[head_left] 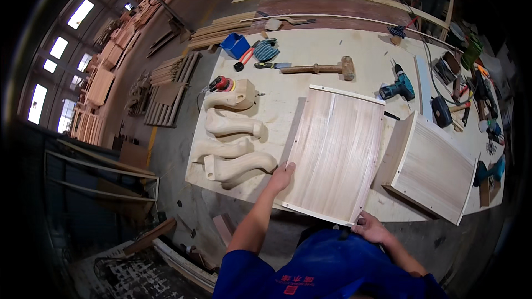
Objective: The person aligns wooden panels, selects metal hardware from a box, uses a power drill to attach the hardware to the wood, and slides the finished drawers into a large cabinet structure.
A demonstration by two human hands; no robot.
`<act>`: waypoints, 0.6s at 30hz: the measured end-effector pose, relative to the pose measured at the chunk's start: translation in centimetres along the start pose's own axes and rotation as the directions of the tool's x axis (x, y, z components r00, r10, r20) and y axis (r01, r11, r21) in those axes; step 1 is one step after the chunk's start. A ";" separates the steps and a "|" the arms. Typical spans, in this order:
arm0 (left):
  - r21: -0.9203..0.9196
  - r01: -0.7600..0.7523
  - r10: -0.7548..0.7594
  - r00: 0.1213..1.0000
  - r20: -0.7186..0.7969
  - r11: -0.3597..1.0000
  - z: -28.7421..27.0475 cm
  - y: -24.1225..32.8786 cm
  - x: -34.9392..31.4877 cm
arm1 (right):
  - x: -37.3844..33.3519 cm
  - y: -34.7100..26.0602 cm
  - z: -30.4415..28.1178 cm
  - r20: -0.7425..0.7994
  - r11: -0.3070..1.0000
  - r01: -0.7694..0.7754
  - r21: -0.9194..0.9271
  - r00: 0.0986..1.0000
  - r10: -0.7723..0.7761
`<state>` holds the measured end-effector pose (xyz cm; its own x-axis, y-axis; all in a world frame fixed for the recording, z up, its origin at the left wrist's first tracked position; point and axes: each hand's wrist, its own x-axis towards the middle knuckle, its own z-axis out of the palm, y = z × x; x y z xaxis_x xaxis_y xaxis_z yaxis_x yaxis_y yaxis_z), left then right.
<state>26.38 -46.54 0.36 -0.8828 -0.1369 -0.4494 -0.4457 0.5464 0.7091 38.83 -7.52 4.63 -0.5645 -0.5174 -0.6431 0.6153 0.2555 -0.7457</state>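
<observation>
A pale wooden drawer (338, 155) lies in front of me with its broad flat panel facing up, framed by lighter edge strips with small dark holes. My left hand (282, 177) grips its left edge near the front corner, the thumb on top. At the near right corner, my right hand (370, 228) has its fingers closed on the edge. Both hands' undersides are hidden. To the right, a second wooden drawer (429, 166) rests tilted on the pale worktable (249, 44). Several curved wooden furniture legs (241, 167) lie left of the held drawer.
Beyond the drawer are a wooden mallet (321, 68), a teal cordless drill (398, 84), a putty knife (271, 65), a striped glove (266, 51) and a blue bin (235, 46). A red sander (221, 83) sits by the legs. Assorted tools crowd the right edge.
</observation>
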 end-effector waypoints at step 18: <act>0.417 -0.416 0.569 0.735 -0.369 0.808 -19.9 8.4 16.3 | 12.2 -18.3 4.5 -0.383 0.516 -0.018 -0.857 0.692 -0.612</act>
<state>5.25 -60.65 9.79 -0.9574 -0.0945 0.2729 0.0689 0.8428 0.5338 23.16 -22.16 11.15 -0.9780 -0.2013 -0.0551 -0.1437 0.8409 -0.5217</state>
